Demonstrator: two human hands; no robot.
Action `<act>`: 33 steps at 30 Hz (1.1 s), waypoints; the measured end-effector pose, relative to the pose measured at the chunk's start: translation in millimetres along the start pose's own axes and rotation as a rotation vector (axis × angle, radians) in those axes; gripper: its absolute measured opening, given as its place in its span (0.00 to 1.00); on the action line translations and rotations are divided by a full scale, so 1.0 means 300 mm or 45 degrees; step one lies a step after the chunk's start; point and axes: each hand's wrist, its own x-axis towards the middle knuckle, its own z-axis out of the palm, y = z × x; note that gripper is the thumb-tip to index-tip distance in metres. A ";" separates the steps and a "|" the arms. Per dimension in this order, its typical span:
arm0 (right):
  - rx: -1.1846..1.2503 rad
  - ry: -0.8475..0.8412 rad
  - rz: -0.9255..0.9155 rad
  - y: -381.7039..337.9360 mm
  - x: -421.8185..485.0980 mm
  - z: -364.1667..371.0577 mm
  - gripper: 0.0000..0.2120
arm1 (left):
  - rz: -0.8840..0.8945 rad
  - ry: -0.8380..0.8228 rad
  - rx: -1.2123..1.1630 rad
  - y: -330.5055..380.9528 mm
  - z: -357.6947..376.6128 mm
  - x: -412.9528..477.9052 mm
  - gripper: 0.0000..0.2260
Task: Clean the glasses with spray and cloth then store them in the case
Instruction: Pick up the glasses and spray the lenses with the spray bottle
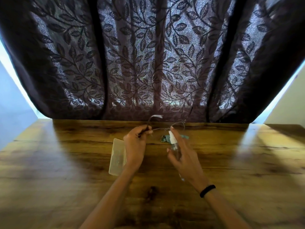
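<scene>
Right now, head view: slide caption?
Left hand holds glasses; right hand aims spray bottle at them; cloth and case lie on the table.

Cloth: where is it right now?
Head view: the teal cloth lies on the table near centre, just beyond the right hand and its spray bottle, partly hidden by them.

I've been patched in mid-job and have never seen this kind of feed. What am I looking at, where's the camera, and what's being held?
There is no machine here. These are a person's two bare hands, filmed by one wide-angle camera worn on the head, looking forward and down. The left hand grips the thin-framed glasses above the wooden table. The right hand holds a small clear spray bottle, forefinger on its white nozzle. On the table lie a pale translucent case, left of the left hand, and a teal cloth beyond the bottle. A dark leaf-patterned curtain hangs behind.
</scene>
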 end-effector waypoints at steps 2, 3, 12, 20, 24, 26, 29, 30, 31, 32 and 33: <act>-0.019 -0.013 0.009 -0.004 0.006 -0.005 0.33 | 0.010 -0.008 -0.029 -0.010 0.009 0.001 0.06; -0.028 -0.017 0.018 -0.006 0.009 -0.007 0.33 | 0.015 -0.019 -0.042 -0.018 0.014 0.003 0.07; -0.159 -0.036 0.072 -0.033 0.015 -0.019 0.30 | 0.176 -0.009 0.047 -0.046 0.014 0.006 0.08; -0.152 -0.057 0.110 -0.032 0.025 -0.015 0.30 | 0.190 -0.029 0.090 -0.050 0.011 0.002 0.10; -0.144 -0.052 0.120 -0.027 0.029 -0.007 0.30 | 0.213 -0.032 0.048 -0.047 0.012 0.002 0.10; -0.131 -0.058 0.124 -0.026 0.030 -0.003 0.29 | 0.206 -0.032 0.045 -0.050 0.013 0.003 0.10; -0.101 -0.027 0.139 -0.026 0.029 0.000 0.28 | 0.191 -0.023 0.050 -0.055 0.016 0.007 0.11; -0.084 -0.001 0.148 -0.026 0.027 -0.001 0.28 | 0.195 -0.021 0.050 -0.056 0.016 0.007 0.11; -0.063 0.024 0.154 -0.026 0.026 -0.003 0.28 | 0.204 -0.018 0.052 -0.058 0.016 0.007 0.11; -0.048 0.046 0.154 -0.024 0.024 -0.008 0.29 | 0.213 -0.015 0.053 -0.060 0.015 0.007 0.11; -0.043 0.071 0.151 -0.020 0.021 -0.015 0.29 | 0.215 -0.015 0.050 -0.063 0.014 0.007 0.11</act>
